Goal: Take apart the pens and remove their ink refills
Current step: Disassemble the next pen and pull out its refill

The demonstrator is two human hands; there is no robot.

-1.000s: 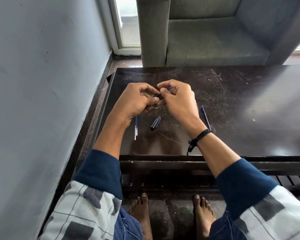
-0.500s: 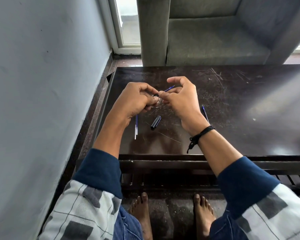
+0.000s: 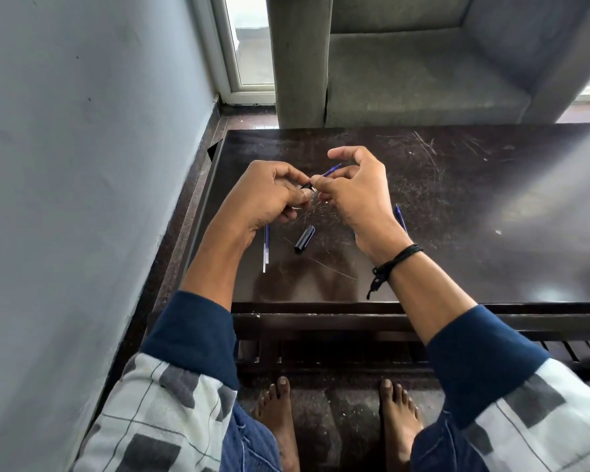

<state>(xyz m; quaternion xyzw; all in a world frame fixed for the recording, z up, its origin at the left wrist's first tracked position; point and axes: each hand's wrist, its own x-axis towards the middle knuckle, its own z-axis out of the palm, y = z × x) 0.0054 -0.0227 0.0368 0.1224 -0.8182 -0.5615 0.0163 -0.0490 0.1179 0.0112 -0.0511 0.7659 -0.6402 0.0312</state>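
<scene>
Above the dark table [image 3: 457, 233], my left hand [image 3: 269, 195] grips a pen barrel [image 3: 306, 187]; only its black end shows past the fingers. My right hand [image 3: 355, 195] pinches a thin blue ink refill [image 3: 331, 172] that sticks out of that end, its index finger raised. Two refills [image 3: 265, 248] lie side by side on the table under my left wrist. A black pen cap [image 3: 304, 240] lies between my forearms. Another blue refill [image 3: 401, 218] lies to the right, partly hidden by my right hand.
A grey wall [image 3: 82, 199] stands close along the table's left side. A grey armchair [image 3: 406, 63] sits just beyond the far edge. My bare feet [image 3: 338, 417] rest on the floor under the near edge.
My right hand has drawn the blue refill up and to the right, so more of it shows, and its index finger has lifted. My left hand has stayed put.
</scene>
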